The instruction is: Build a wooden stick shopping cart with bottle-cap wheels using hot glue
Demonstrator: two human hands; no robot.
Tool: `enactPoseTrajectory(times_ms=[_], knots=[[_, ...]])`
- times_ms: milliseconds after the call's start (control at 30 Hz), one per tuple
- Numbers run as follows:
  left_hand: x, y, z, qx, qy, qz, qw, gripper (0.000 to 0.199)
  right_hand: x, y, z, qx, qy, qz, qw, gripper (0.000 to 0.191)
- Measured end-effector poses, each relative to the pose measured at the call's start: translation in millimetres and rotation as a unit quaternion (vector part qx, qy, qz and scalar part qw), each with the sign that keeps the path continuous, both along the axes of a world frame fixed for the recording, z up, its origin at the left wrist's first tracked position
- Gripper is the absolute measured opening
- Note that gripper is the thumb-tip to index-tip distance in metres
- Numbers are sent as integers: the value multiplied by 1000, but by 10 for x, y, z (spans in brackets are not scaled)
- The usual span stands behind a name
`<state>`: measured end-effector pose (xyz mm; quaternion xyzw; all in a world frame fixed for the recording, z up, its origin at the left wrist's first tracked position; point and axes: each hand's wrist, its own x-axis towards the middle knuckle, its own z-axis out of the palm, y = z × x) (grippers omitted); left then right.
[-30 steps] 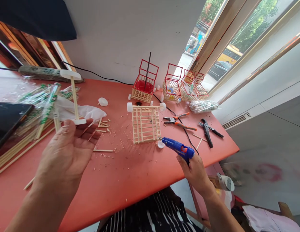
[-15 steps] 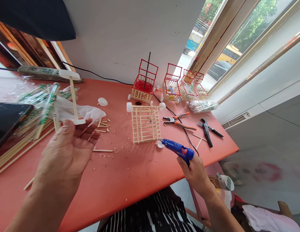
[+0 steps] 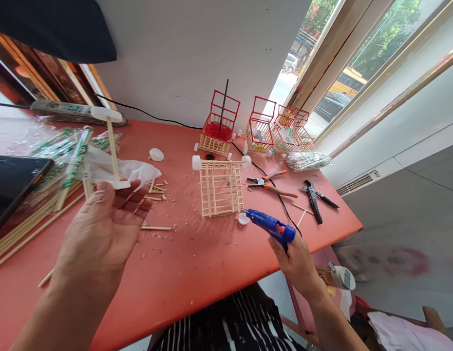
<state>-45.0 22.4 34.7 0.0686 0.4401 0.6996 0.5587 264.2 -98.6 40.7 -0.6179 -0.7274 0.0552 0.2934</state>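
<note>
My left hand (image 3: 111, 219), palm up, holds a wheel axle (image 3: 112, 146), a wooden stick with a white cap at each end, by its lower cap between thumb and fingers. In my right hand (image 3: 297, 258) is a blue hot glue gun (image 3: 269, 226), gripped by its handle. The gun's nozzle points left, at the near right corner of a small cart frame (image 3: 221, 190) built of wooden sticks; I cannot tell whether it touches. Two white cap wheels sit at the frame's far end. Beneath the nozzle lies a loose white cap (image 3: 243, 219).
Orange-handled pliers (image 3: 272, 185) and black cutters (image 3: 316, 199) lie right of the frame. Several finished carts, including one with a red tub (image 3: 218, 130), line the wall. Packaged sticks (image 3: 71, 165), a dark tablet-like device (image 3: 18, 187) and a power strip (image 3: 62, 109) are at the left.
The whole view has shifted very slightly. Both hands keep nearly the same pose, with the axle and glue gun held as before.
</note>
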Motion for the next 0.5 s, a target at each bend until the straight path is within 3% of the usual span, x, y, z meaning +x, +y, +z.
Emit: enactPoseTrajectory(times_ms=[200, 400, 500], knots=[[-23, 2, -30, 13, 5, -6, 1000, 29, 14, 37, 26, -15, 70, 36, 997, 15], [-74, 12, -114, 53, 21, -14, 998, 18, 48, -37, 9, 99, 210, 3, 973, 18], [-97, 20, -150, 64, 20, -16, 998, 20, 24, -46, -12, 115, 228, -5, 967, 21]])
